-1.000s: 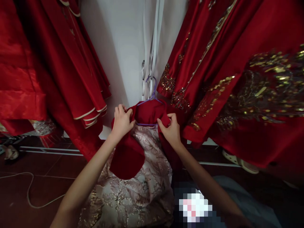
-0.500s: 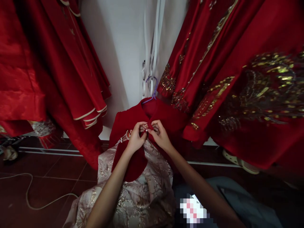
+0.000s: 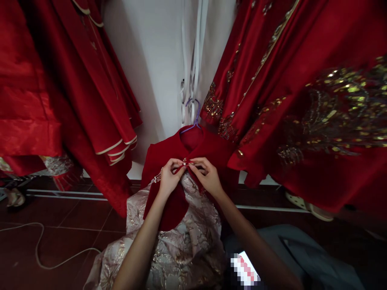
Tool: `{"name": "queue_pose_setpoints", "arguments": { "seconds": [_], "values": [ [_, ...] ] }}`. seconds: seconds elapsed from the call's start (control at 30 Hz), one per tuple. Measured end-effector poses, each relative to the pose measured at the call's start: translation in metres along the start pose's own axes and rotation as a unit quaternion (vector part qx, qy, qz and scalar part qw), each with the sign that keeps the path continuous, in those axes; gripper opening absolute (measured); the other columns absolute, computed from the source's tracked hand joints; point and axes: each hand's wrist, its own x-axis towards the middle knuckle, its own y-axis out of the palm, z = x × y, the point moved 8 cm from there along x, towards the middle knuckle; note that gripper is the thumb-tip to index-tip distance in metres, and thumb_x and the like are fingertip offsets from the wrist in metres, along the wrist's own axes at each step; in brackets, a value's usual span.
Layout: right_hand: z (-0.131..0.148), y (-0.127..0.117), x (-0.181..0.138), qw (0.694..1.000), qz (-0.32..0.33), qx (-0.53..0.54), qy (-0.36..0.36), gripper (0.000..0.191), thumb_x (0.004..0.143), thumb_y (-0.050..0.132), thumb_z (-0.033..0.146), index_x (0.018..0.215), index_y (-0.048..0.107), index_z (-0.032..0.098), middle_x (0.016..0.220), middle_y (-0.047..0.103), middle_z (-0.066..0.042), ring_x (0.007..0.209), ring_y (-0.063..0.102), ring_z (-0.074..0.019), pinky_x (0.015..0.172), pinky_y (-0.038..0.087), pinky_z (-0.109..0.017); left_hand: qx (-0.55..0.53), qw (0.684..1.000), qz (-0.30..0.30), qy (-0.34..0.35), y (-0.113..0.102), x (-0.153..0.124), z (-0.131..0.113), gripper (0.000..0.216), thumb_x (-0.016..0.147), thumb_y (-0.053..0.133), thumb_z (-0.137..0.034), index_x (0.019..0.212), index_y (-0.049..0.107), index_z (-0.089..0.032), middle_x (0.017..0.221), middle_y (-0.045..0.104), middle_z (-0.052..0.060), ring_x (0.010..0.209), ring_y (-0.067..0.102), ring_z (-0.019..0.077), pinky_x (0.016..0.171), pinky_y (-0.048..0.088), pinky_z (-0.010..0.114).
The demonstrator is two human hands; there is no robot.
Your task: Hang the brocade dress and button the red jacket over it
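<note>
A red jacket (image 3: 165, 149) hangs on a purple hanger (image 3: 198, 114), over a pale metallic-patterned dress (image 3: 178, 253). At the jacket's front, below the neckline, sits a small beaded fastener (image 3: 184, 162) with a pearl. My left hand (image 3: 171, 177) pinches its left side between thumb and fingers. From the right, my right hand (image 3: 209, 176) pinches the other side of the fastener at the opposite front edge. The fingertips of both hands almost meet and hide some of it. A beaded tassel ornament (image 3: 157, 175) lies on the jacket left of my left hand.
Red garments (image 3: 99, 100) hang on the left, and sequinned red garments (image 3: 320, 117) hang close on the right. White straps (image 3: 196, 52) run down the wall behind the hanger. A cable (image 3: 39, 249) lies on the tiled floor; a lit phone (image 3: 248, 268) is at lower right.
My fingertips have drawn closer to level at the fastener, the right hand shifting slightly down. More of the neckline and both sides of the fastener now show.
</note>
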Motion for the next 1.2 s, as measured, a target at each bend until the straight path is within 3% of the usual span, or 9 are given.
{"name": "queue_pose_setpoints", "arguments": {
  "seconds": [0.17, 0.43, 0.77, 1.2],
  "values": [
    [0.01, -0.002, -0.001, 0.998, -0.019, -0.048, -0.027, 0.025, 0.08, 0.058, 0.04, 0.097, 0.065, 0.023, 0.101, 0.067, -0.006, 0.089, 0.063, -0.0182, 0.068, 0.053, -0.028, 0.111, 0.992, 0.043, 0.04, 0.003, -0.001, -0.017, 0.007, 0.076, 0.056, -0.024, 0.08, 0.055, -0.019, 0.085, 0.06, 0.002, 0.079, 0.059, 0.0124, 0.072, 0.047, 0.024],
    [0.002, -0.004, 0.0, 0.999, -0.028, -0.044, -0.016, 0.027, 0.08, 0.059, 0.039, 0.1, 0.065, 0.023, 0.101, 0.067, -0.006, 0.087, 0.064, -0.0183, 0.067, 0.054, -0.028, 0.228, 0.949, 0.188, 0.108, 0.014, 0.009, -0.047, 0.007, 0.07, 0.052, -0.014, 0.072, 0.047, -0.018, 0.075, 0.053, -0.001, 0.066, 0.05, 0.0099, 0.061, 0.041, 0.021],
    [0.01, -0.005, -0.001, 0.997, -0.029, -0.056, -0.038, 0.026, 0.081, 0.058, 0.037, 0.101, 0.068, 0.025, 0.103, 0.066, -0.005, 0.092, 0.063, -0.0192, 0.067, 0.056, -0.027, 0.355, 0.905, 0.18, 0.149, 0.013, 0.005, -0.06, 0.008, 0.08, 0.05, -0.028, 0.078, 0.053, -0.021, 0.078, 0.054, 0.0, 0.063, 0.051, 0.0123, 0.057, 0.037, 0.024],
    [-0.003, -0.009, 0.001, 1.0, -0.021, -0.006, -0.022, 0.035, 0.072, 0.068, 0.036, 0.105, 0.068, 0.025, 0.102, 0.065, -0.005, 0.087, 0.065, -0.0188, 0.071, 0.059, -0.031, 0.397, 0.877, 0.21, 0.173, 0.024, 0.006, -0.058, 0.012, 0.083, 0.047, -0.028, 0.079, 0.054, -0.02, 0.077, 0.055, 0.002, 0.062, 0.052, 0.0132, 0.059, 0.039, 0.025]
  ]
}}
